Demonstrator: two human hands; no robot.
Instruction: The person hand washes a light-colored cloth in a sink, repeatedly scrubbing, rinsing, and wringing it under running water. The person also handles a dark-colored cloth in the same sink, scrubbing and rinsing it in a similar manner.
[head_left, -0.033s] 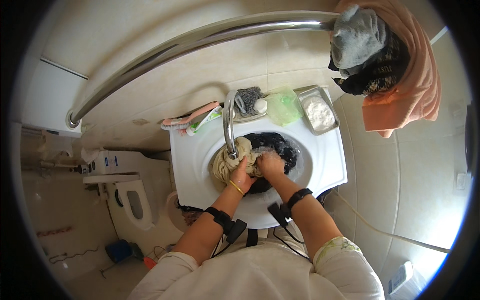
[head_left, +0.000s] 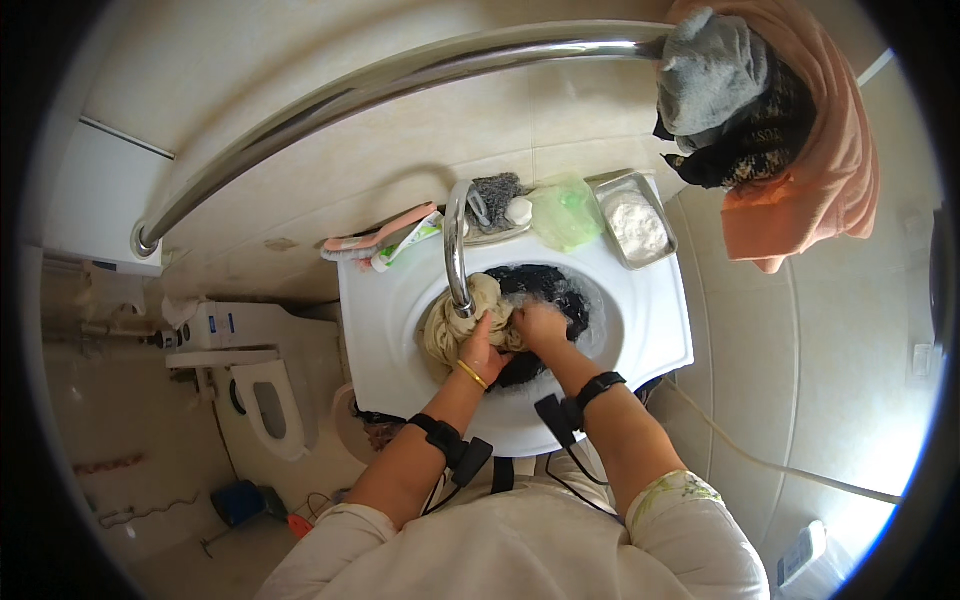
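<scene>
A wet, bunched beige cloth (head_left: 455,330) lies in the left part of the white washbasin (head_left: 650,320), under the curved chrome faucet (head_left: 457,240). My left hand (head_left: 484,352) grips its near side, the thumb pointing up along the folds. My right hand (head_left: 540,326) is closed at the cloth's right edge, its fingers partly hidden by the fist. Dark wet fabric (head_left: 565,295) lies in sudsy water behind and to the right of my hands, and some of it shows below them.
Along the basin's back edge are a pink-handled brush (head_left: 385,230), a tube (head_left: 410,243), a grey scrubber (head_left: 497,190), a pale green plastic bag (head_left: 568,212) and a metal tray of white powder (head_left: 637,225). A chrome rail (head_left: 400,85) with hung cloths (head_left: 800,200) crosses above. A toilet (head_left: 270,405) stands left.
</scene>
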